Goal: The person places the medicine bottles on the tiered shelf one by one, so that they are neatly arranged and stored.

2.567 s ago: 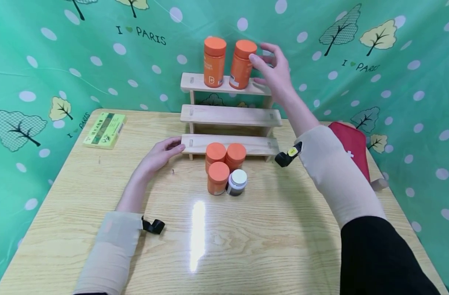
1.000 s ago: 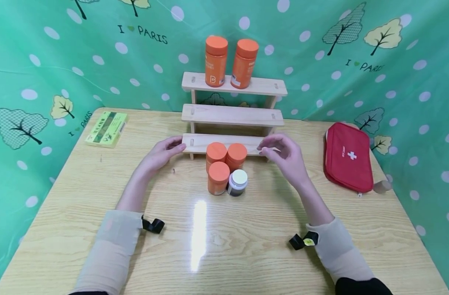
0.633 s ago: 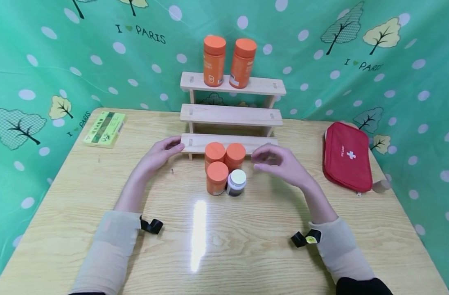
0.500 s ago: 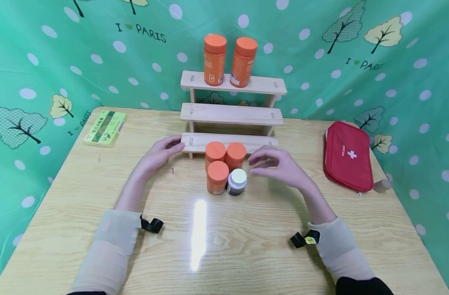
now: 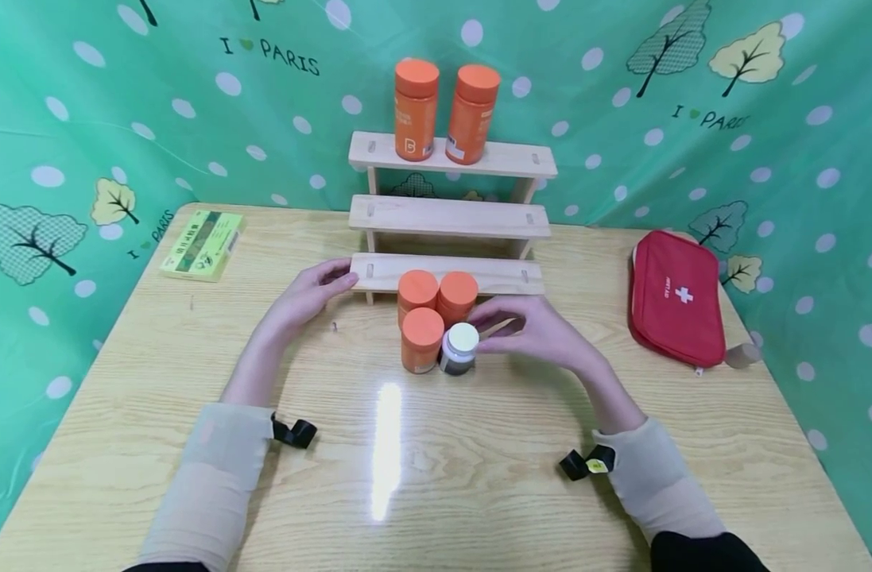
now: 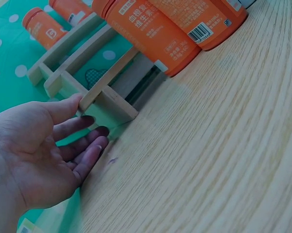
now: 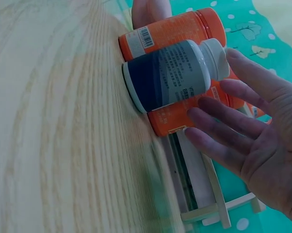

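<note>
My right hand (image 5: 532, 334) is at the white-capped bottle (image 5: 458, 349), with thumb and fingers spread apart. In the right wrist view the thumb tip is at the cap, and the other fingers (image 7: 226, 128) extend beside the bottle without closing round it. Three orange bottles (image 5: 422, 342) stand grouped against this bottle, before the wooden three-step shelf (image 5: 450, 216). My left hand (image 5: 303, 298) rests at the left end of the lowest step. Its thumb touches the board end, and the fingers (image 6: 90, 153) are loosely bent. Two orange bottles (image 5: 415, 111) stand on the top step.
A green-and-yellow box (image 5: 203, 245) lies at the table's back left. On the right are a red first-aid pouch (image 5: 675, 298) and a small greyish cylinder (image 5: 742, 355). A patterned green cloth (image 5: 278, 119) hangs behind the table (image 5: 464, 477).
My right hand has left the orange bottle on the top step, come down, and moved left to the white-capped bottle. My left hand stays at the shelf. The head view has tilted slightly.
</note>
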`<state>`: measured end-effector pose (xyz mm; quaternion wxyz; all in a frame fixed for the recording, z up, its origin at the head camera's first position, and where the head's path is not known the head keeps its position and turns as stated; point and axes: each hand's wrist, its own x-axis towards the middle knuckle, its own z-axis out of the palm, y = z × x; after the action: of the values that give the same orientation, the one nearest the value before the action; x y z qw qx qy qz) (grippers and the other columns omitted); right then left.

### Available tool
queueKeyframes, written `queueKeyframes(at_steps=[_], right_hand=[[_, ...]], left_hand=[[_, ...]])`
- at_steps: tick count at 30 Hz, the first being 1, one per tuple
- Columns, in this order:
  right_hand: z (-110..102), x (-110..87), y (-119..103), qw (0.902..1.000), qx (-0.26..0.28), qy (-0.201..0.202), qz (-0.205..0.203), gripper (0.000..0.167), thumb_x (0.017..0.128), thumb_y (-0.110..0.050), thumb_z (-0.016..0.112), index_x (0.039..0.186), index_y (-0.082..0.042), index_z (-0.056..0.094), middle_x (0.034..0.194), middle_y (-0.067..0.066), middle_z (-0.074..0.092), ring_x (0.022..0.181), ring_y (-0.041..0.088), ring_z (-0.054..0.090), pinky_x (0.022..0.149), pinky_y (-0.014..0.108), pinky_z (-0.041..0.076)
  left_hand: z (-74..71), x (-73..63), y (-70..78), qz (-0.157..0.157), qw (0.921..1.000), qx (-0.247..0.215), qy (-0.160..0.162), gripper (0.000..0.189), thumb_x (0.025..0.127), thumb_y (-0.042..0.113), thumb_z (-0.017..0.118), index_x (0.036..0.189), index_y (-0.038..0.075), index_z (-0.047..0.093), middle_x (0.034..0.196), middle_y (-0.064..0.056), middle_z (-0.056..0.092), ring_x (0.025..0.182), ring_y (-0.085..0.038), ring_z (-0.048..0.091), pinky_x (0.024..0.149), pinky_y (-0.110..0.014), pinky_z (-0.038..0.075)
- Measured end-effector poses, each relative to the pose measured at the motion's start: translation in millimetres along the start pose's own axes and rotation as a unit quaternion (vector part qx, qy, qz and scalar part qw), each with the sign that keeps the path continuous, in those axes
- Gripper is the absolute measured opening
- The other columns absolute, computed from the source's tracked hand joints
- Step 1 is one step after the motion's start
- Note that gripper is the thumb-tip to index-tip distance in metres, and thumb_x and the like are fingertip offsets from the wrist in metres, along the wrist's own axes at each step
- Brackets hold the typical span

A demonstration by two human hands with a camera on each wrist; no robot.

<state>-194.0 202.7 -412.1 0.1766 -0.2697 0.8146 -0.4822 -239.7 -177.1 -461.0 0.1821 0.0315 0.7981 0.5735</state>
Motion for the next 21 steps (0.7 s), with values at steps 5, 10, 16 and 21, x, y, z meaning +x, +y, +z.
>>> queueKeyframes(at_steps=[5,10,16,21], right_hand=[[4.5,1.8,-0.8,0.9998,-0.019,0.002,0.007,0.040,0.082,-0.019,0.088,0.119,-0.014,0.074,0.118,0.004,0.076,0.104,0.020,0.074,0.087,0.036,0.064],[7.6,2.5,-1.4,0.9992,-0.040,-0.001,0.007,0.042,0.081,-0.025,0.089,0.120,-0.019,0.074,0.117,0.000,0.076,0.106,0.016,0.073,0.086,0.032,0.064],[10.8,2.2,-3.2,0.9986,-0.053,-0.005,0.002,0.043,0.081,-0.026,0.089,0.121,-0.022,0.073,0.116,-0.004,0.076,0.104,0.012,0.074,0.085,0.033,0.065],[12.5,3.0,-1.7,0.9983,-0.058,-0.005,-0.003,0.042,0.082,-0.025,0.089,0.120,-0.022,0.073,0.116,-0.005,0.077,0.102,0.012,0.074,0.087,0.037,0.065]], left_hand=[[0.2,-0.6,1.4,0.003,1.0000,-0.003,0.000,0.069,0.105,0.039,0.058,0.162,0.011,0.030,0.166,-0.016,0.036,0.155,-0.034,0.032,0.130,-0.050,0.025],[0.9,-0.7,1.9,0.004,1.0000,-0.006,-0.001,0.068,0.106,0.038,0.057,0.162,0.011,0.031,0.165,-0.016,0.037,0.153,-0.034,0.035,0.130,-0.050,0.026],[1.3,-0.3,1.4,0.004,1.0000,-0.007,0.001,0.068,0.106,0.038,0.057,0.161,0.010,0.032,0.164,-0.016,0.039,0.152,-0.034,0.036,0.130,-0.050,0.026],[1.6,-0.7,0.9,0.002,1.0000,-0.001,0.001,0.069,0.105,0.040,0.058,0.161,0.009,0.032,0.164,-0.016,0.039,0.152,-0.034,0.036,0.130,-0.050,0.026]])
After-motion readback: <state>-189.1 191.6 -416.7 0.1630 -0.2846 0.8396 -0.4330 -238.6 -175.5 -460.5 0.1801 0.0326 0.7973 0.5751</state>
